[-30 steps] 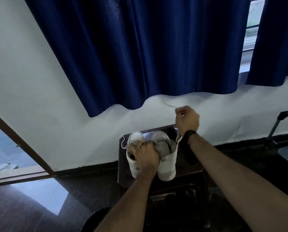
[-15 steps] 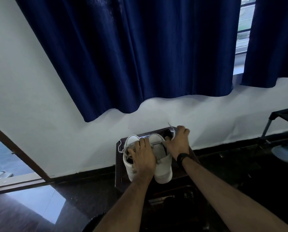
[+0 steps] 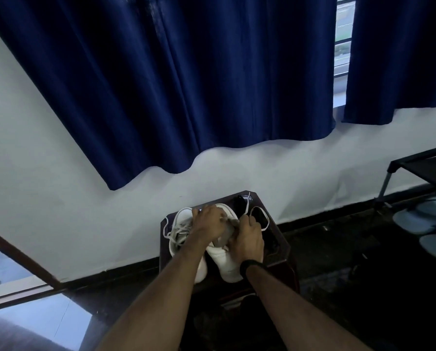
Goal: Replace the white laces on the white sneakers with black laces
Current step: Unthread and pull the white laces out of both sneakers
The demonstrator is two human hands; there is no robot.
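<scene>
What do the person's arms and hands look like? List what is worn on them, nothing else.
Both forearms are bare, with no sleeves in view. The right wrist carries a plain black band, like a watch strap or fitness band; no face or markings can be made out. The left hand and right hand wear no gloves, and no rings can be made out. The left wrist is bare.

Two bare forearms reaching forward and down, converging; left hand (image 3: 209, 222) knuckles up with fingers curled downward; right hand (image 3: 248, 238) beside it, fingers bent, black band at the wrist.
</scene>
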